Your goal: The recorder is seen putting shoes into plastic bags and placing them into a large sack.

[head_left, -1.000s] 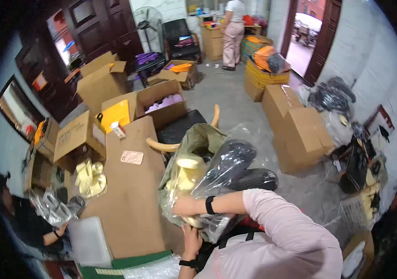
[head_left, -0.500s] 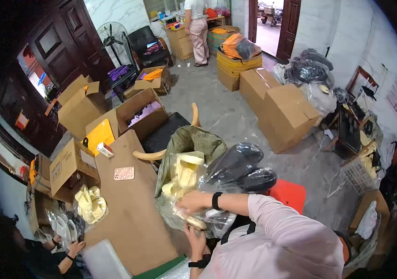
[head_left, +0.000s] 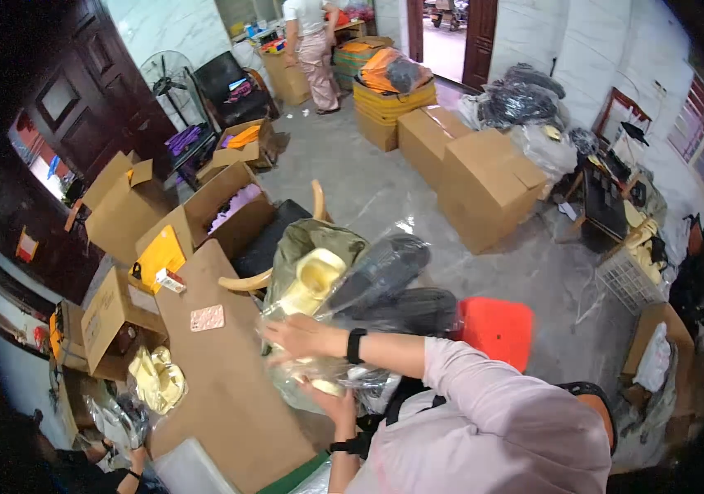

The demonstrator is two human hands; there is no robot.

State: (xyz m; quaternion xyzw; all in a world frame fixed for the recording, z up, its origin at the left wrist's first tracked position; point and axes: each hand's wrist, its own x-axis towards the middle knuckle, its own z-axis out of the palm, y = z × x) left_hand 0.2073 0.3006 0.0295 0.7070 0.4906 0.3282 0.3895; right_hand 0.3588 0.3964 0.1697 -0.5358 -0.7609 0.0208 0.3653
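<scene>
My left hand [head_left: 331, 401] comes up from the lower edge, its fingers closed around a pale yellow slipper [head_left: 325, 386], partly covered by clear plastic. Just above it, my right hand [head_left: 298, 337] reaches across with fingers stretched out and apart, over crinkled clear plastic; it is slightly blurred. Beyond the right hand a larger yellow slipper [head_left: 319, 272] lies at the mouth of a green woven sack [head_left: 286, 247]. Dark slippers in a clear bag [head_left: 385, 267] lie to the right of it.
A brown table [head_left: 228, 370] holds a phone [head_left: 208, 318], a small box [head_left: 170, 280] and bagged yellow slippers [head_left: 156, 379]. A red stool [head_left: 496, 329] stands at right, cartons [head_left: 492, 189] beyond. Another person's hands [head_left: 133, 461] hold bagged shoes at lower left; someone else stands at the back [head_left: 315, 49].
My right hand has moved left and up from the slippers, its fingers spreading. The yellow slipper by the sack shows more fully. The whole view has shifted slightly.
</scene>
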